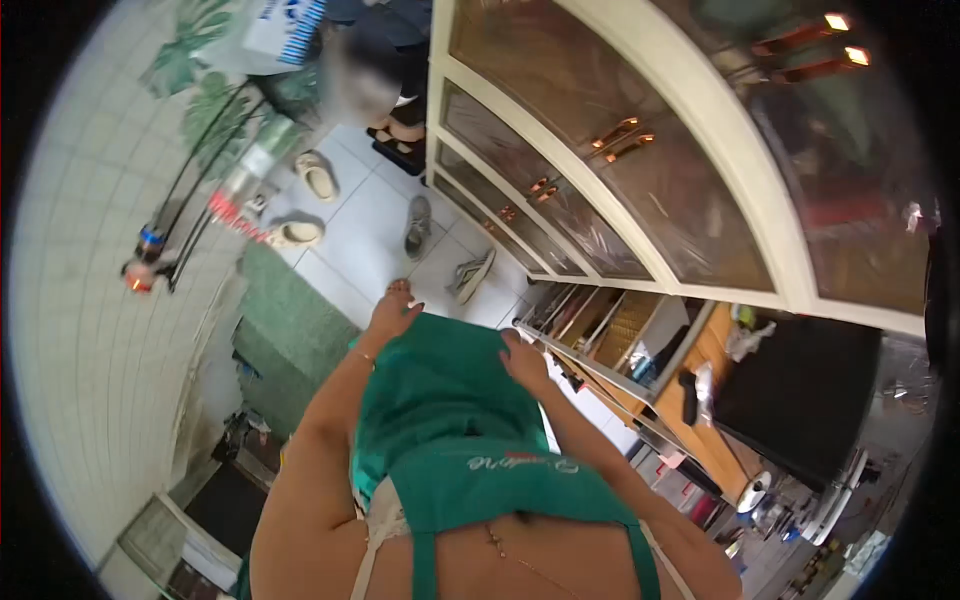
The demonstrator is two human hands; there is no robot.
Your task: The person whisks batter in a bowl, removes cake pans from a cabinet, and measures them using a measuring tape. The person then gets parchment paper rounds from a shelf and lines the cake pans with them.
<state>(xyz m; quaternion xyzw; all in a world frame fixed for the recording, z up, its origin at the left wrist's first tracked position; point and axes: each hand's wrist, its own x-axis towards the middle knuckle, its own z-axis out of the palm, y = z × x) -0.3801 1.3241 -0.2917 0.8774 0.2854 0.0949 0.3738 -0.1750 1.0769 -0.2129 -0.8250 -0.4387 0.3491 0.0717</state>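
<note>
A green apron (pixel 455 375) covers my front, its lower edge spread out between my two hands. At the apron's far left corner is my left hand (pixel 395 317), its fingers closed on the cloth. My right hand (pixel 522 358) grips the apron at the far right corner, with the fingertips partly lost against the fabric. Small pale lettering shows on the bib near my chest.
Several shoes, including a grey one (pixel 418 228), lie on the white tiles (pixel 352 225) ahead. A glass-fronted cabinet (pixel 640 180) and an open drawer (pixel 610 330) stand to the right. On the left are a green mat (pixel 290 320), a tiled wall and a leafy plant (pixel 215 110).
</note>
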